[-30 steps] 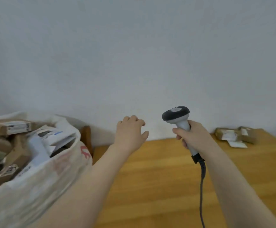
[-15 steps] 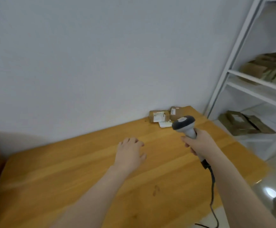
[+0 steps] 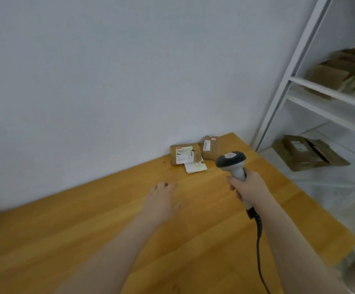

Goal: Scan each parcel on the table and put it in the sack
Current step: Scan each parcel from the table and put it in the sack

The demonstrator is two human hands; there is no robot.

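Two brown cardboard parcels lie against the wall at the far right corner of the wooden table (image 3: pixel 87 219): a left parcel (image 3: pixel 184 153) with a white label on top and a right parcel (image 3: pixel 213 146) with a narrow label. A loose white slip (image 3: pixel 195 167) lies in front of them. My right hand (image 3: pixel 247 186) grips a grey and black barcode scanner (image 3: pixel 231 161), head up, just to the right of the parcels. My left hand (image 3: pixel 161 200) hovers empty over the table, fingers spread, short of the parcels. The sack is out of view.
A white metal shelf rack (image 3: pixel 299 81) stands right of the table, with brown parcels (image 3: pixel 308 152) on its lower shelf and more cardboard boxes (image 3: pixel 342 71) above. The scanner's black cable (image 3: pixel 259 251) hangs down along my right forearm. A plain grey wall backs the table.
The view has swung right, away from the sack, which has left the frame. Both hands have moved toward the parcels in the far corner; the shelf rack has come into view.
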